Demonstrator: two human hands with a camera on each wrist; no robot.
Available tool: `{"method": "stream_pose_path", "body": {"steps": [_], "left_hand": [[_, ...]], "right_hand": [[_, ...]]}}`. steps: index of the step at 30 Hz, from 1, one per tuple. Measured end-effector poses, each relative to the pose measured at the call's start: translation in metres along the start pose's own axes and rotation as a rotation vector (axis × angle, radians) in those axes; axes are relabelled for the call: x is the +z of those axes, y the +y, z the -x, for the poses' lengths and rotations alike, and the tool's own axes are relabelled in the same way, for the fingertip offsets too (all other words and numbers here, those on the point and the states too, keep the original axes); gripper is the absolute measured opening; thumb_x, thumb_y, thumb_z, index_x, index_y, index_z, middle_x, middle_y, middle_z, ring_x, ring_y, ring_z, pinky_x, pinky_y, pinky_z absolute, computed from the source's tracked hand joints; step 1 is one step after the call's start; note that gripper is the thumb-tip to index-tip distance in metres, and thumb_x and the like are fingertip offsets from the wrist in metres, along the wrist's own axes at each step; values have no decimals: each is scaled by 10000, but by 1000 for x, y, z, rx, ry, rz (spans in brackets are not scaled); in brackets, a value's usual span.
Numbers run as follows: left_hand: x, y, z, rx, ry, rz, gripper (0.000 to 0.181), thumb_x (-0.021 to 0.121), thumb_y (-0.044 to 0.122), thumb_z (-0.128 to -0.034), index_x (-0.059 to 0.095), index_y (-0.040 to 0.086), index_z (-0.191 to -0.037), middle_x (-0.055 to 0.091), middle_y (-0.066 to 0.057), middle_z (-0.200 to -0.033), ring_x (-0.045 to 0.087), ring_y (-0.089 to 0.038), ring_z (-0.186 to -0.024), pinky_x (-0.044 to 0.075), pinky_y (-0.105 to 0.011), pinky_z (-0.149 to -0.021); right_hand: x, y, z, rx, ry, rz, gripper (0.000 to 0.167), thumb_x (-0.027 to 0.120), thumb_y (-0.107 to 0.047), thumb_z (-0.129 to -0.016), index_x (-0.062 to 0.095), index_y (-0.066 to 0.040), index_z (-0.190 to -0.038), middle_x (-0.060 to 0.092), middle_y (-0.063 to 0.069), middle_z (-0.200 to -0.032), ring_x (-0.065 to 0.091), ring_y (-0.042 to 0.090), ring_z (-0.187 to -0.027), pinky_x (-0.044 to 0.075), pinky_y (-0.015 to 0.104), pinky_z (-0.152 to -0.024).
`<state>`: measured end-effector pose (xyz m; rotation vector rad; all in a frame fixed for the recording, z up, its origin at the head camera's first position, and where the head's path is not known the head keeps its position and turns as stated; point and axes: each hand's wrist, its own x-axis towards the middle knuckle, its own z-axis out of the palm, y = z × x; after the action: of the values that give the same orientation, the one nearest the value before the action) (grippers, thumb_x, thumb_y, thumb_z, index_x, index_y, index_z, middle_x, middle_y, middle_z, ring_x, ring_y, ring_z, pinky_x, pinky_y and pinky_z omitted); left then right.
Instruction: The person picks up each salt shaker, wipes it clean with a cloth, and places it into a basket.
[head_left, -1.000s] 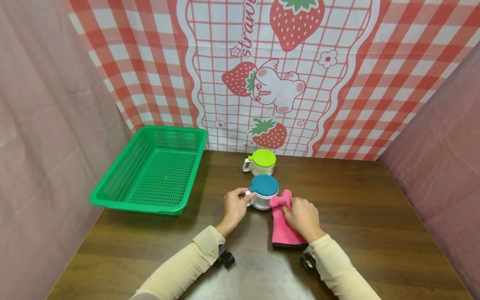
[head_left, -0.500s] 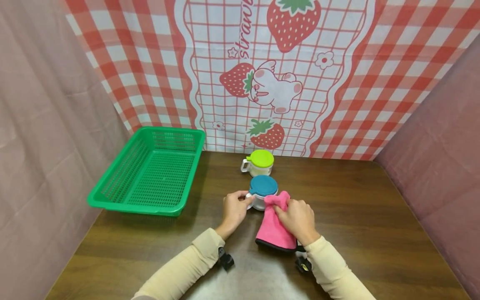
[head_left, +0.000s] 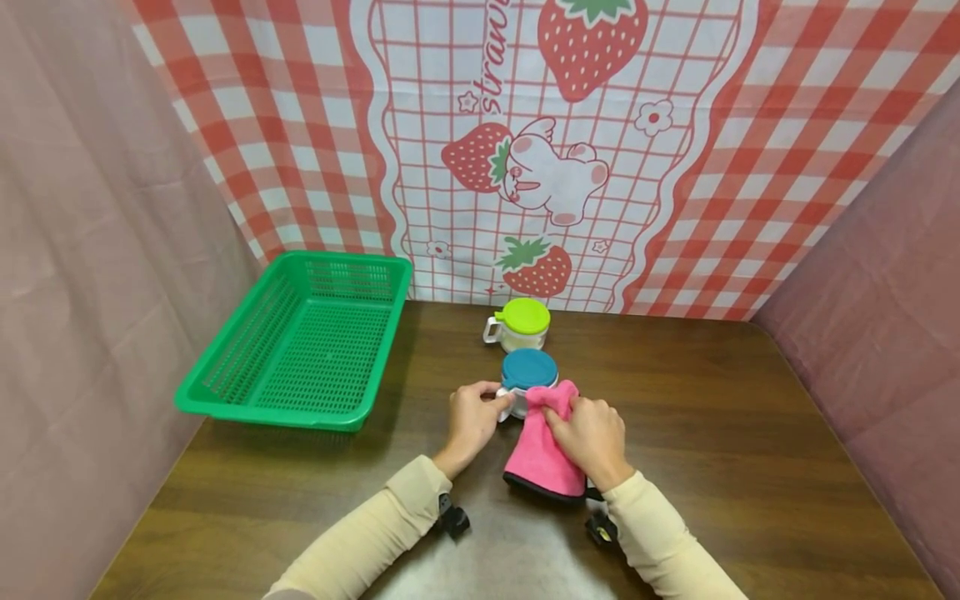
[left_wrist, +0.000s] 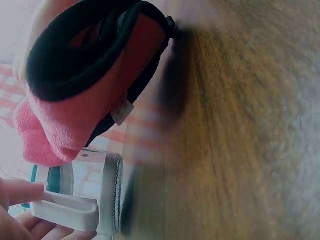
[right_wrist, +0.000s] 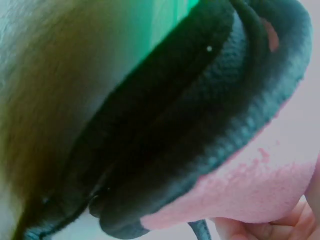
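A clear jar with a blue lid stands upright on the table; the left hand pinches its white handle between thumb and fingers. The right hand grips a pink cloth mitt with black trim, its upper end against the jar's front right side. In the left wrist view the mitt touches the jar beside the handle. The mitt's black-edged opening fills much of the right wrist view, with fingers of the right hand at the lower right.
Just behind the blue-lidded jar stands a similar jar with a lime green lid, its handle to the left. A green perforated basket sits at the left of the wooden table. A checked strawberry-print cloth hangs behind.
The right hand has moved left with the mitt, whose lower end has swung left and whose top now covers more of the jar's front. The left hand keeps its hold on the handle.
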<state>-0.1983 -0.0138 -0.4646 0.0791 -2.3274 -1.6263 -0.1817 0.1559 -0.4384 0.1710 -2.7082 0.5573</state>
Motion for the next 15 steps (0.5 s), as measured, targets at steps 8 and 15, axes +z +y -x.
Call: {"method": "stream_pose_path", "body": {"steps": [8,15], "left_hand": [[3,1,0,-2,17,0,176,794,113,-771,761,-23,-878,750,-154,-799,711,-207,-705,544,-230,-578],[2,1,-4,-17,20,0,171,794,113,-776,763,-22,-875,748,-153,-799,696,-196,-703,539,-229,-579]], "right_hand": [[7,-7,0,-53,37,47,474,756,-378,-793,483,-106,-517,560,161,-502,595,418,-512,433,488,-427],[11,-13,0,-84,-16,101,476,743,-338,-789,435,-128,-493,489,97,-459,566,359,-464,423,452,-409]]}}
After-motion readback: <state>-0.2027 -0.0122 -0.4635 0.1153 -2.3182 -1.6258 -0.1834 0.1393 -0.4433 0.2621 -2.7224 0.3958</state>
